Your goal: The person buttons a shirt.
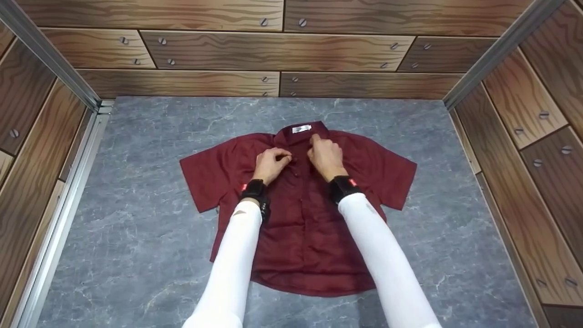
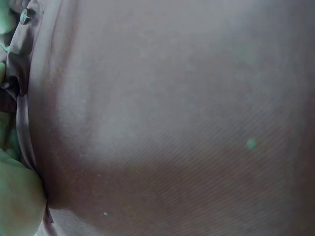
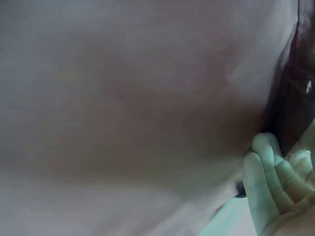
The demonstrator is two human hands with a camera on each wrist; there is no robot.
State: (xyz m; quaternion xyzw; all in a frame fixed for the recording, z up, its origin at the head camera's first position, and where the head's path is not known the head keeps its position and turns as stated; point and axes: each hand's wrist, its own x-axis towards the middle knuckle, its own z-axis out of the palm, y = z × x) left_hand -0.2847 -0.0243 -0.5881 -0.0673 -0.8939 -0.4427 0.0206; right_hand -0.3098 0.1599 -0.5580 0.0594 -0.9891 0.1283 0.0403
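Note:
A dark red short-sleeved shirt (image 1: 278,243) lies front up, its collar (image 1: 282,135) at the far end and a white label (image 1: 301,129) inside the neck. Near the top of the front opening, my left hand (image 1: 269,164) pinches the left front edge between thumb and finger. A small button (image 2: 25,16) shows beside those fingers in the left wrist view. Just below the collar's right side, my right hand (image 1: 326,157) grips the other front edge. Its bent fingers (image 3: 263,184) meet the cloth in the right wrist view, where the fingertips are partly hidden.
Under the shirt is a grey marbled tabletop (image 1: 136,237). Wood-patterned panels (image 1: 218,50) enclose it at the back and both sides, with metal rails (image 1: 59,68) at the corners. The sleeves (image 1: 207,175) spread out to either side.

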